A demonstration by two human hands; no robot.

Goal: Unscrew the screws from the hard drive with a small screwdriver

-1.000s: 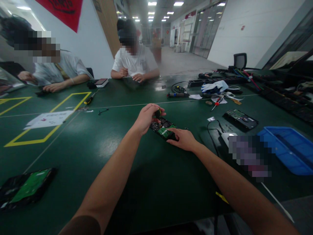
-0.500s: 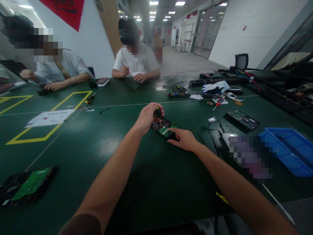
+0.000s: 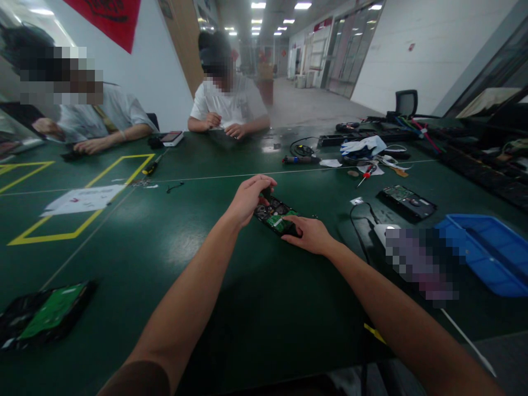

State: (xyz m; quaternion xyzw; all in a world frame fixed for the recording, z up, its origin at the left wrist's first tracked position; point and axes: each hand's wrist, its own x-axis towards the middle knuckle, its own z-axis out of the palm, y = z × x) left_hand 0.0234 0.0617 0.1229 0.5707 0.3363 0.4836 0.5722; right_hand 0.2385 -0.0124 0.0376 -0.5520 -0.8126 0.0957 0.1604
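A black hard drive (image 3: 277, 220) with a green circuit board and round parts lies flat on the green table in front of me. Over its far left end, my left hand (image 3: 251, 199) is closed around a dark-handled screwdriver (image 3: 266, 193); the fingers cover most of it, and its tip is hidden. My right hand (image 3: 307, 234) grips the near right end of the drive, fingers on the board and thumb along the near edge. A few tiny pieces (image 3: 314, 216) lie just beyond this hand.
Another drive (image 3: 53, 313) sits at the near left, one more (image 3: 406, 202) at the right by a blue tray (image 3: 495, 253). A cabled, partly blurred object (image 3: 385, 234) lies right of my forearm. Beyond are a red screwdriver (image 3: 366, 175) and gloves (image 3: 363, 146). Two people sit across.
My left hand has turned slightly over the screwdriver, and the yellow on its handle no longer shows. The right hand and the drive have stayed in place.
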